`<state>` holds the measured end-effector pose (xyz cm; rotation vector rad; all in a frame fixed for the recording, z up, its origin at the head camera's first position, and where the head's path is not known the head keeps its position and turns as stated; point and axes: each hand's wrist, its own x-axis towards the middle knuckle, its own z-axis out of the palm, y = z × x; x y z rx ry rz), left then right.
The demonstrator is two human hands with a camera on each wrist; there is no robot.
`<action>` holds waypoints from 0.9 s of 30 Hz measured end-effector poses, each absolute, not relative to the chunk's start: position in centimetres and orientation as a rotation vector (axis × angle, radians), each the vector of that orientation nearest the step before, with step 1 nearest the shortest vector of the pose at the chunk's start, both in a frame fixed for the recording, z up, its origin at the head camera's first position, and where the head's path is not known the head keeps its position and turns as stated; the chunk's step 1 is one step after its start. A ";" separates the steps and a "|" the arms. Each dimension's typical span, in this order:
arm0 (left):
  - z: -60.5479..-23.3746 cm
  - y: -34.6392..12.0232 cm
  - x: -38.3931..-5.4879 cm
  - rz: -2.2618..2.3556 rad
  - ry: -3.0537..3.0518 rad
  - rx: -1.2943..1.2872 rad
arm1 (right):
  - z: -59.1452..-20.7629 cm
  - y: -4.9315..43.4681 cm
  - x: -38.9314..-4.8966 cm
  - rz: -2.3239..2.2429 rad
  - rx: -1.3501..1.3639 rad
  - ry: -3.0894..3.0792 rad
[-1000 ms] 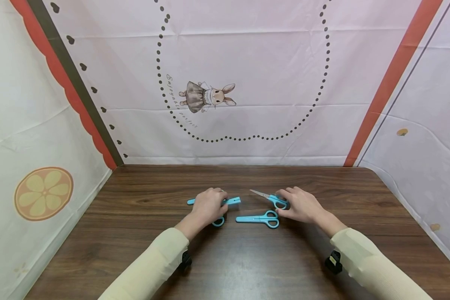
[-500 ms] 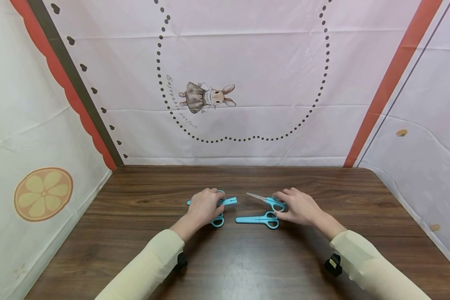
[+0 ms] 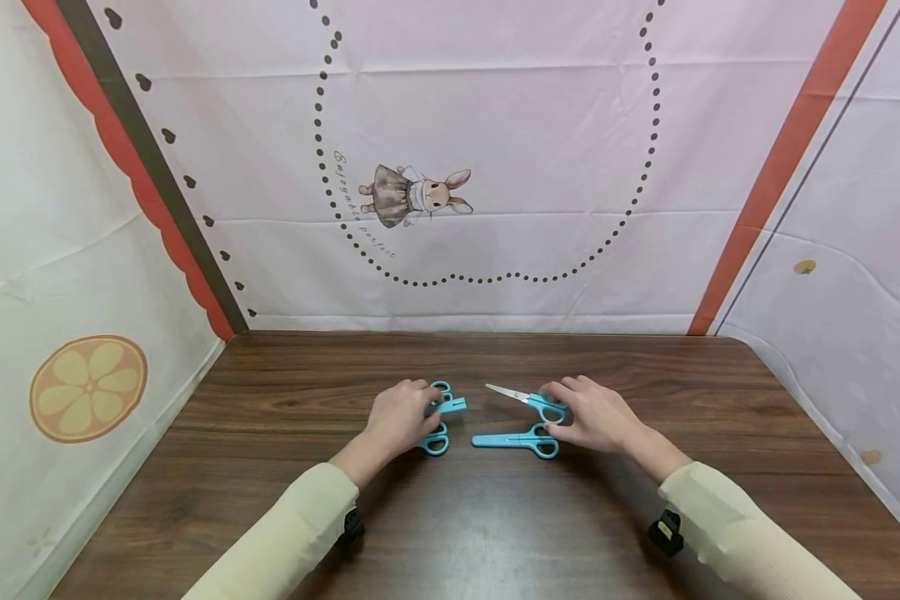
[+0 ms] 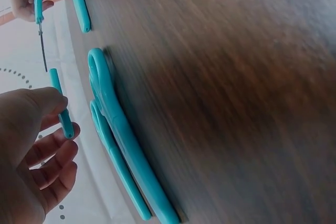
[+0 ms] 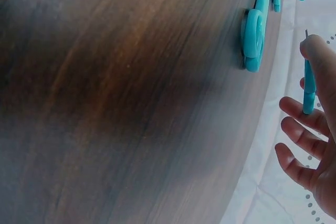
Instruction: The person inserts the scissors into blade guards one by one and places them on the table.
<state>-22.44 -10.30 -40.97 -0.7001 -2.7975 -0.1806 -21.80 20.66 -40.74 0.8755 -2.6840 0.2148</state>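
My left hand (image 3: pixel 397 417) pinches a light blue scissors cover (image 4: pixel 63 103) between thumb and fingers, held above the table. My right hand (image 3: pixel 596 414) grips a pair of scissors (image 3: pixel 543 406) by its light blue handle loops, with the bare metal blades pointing left. The blade tip (image 3: pixel 489 387) is a short way from the cover's slotted end. Below and beside my left hand lie two covered scissors, a farther pair (image 3: pixel 442 387) and a nearer pair (image 3: pixel 437 442), both partly hidden by that hand. Another covered pair (image 3: pixel 513 440) lies just in front of my right fingers.
The dark wood table (image 3: pixel 465 517) stretches around the hands. A white printed cloth (image 3: pixel 540 167) hangs behind it and along both sides. Black straps with small devices (image 3: pixel 667 533) sit at both wrists.
Both hands have shifted slightly left, carrying the cover and the bare-bladed scissors along. More of the farther covered pair's handle now shows. The scissors on the table stay put.
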 end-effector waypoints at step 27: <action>-41.4 -12.0 -22.5 -0.195 -2.746 -0.739 | -40.9 19.5 -21.2 0.218 1.004 -2.632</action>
